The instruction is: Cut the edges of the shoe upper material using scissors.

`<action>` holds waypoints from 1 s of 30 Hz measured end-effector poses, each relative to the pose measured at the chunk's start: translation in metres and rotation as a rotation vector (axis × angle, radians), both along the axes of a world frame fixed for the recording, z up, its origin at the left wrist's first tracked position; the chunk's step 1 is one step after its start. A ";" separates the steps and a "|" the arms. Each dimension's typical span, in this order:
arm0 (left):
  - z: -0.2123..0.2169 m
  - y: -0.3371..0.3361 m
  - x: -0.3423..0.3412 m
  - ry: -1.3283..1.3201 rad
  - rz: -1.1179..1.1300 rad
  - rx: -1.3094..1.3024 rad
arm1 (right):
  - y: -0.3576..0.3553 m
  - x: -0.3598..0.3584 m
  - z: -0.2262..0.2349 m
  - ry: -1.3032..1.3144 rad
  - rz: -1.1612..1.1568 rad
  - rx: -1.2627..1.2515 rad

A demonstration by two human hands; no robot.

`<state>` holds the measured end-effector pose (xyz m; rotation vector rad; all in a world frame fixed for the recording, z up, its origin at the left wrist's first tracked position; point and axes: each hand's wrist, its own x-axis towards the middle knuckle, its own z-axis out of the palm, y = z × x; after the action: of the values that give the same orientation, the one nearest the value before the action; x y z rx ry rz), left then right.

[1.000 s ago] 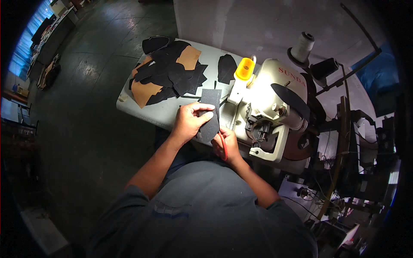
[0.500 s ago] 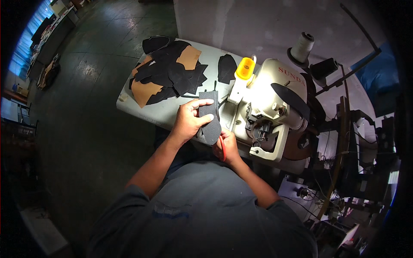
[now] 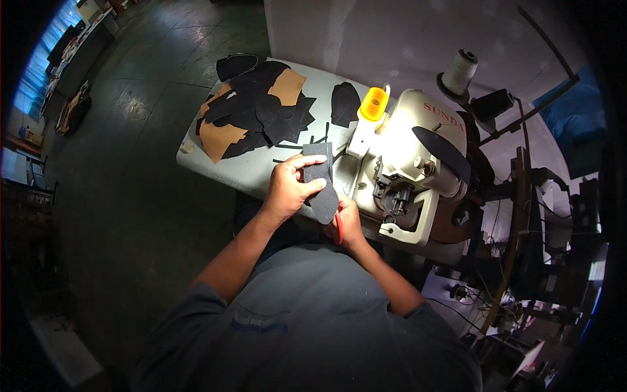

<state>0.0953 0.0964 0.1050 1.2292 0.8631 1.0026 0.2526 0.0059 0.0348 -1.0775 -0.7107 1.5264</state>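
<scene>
Left hand [image 3: 289, 186]: pinched on dark grey piece [image 3: 321, 202]. Right hand [image 3: 351, 222]: curled round red loop handle [image 3: 339, 228]. Cream machine [image 3: 413, 127]: red lettering.

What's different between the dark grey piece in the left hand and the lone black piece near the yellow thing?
The dark grey piece is held in the left hand; the lone black piece lies on the white table.
The dark grey piece looks lighter than the lone black piece.
The dark grey piece appears longer in view than the lone black piece.
Both are dark and flat-looking.
</scene>
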 end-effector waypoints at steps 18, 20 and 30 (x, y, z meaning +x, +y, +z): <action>0.001 -0.008 0.003 0.006 -0.026 -0.086 | 0.001 0.003 0.007 0.007 -0.009 -0.023; 0.001 -0.011 0.003 0.019 -0.026 -0.068 | 0.003 -0.002 0.013 -0.018 -0.036 0.044; 0.001 -0.013 0.008 -0.037 -0.011 -0.075 | 0.002 0.001 0.004 -0.024 -0.015 0.086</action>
<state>0.1031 0.0830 0.1062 1.1472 0.8571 0.9731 0.2540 0.0080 0.0386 -1.0356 -0.7764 1.4595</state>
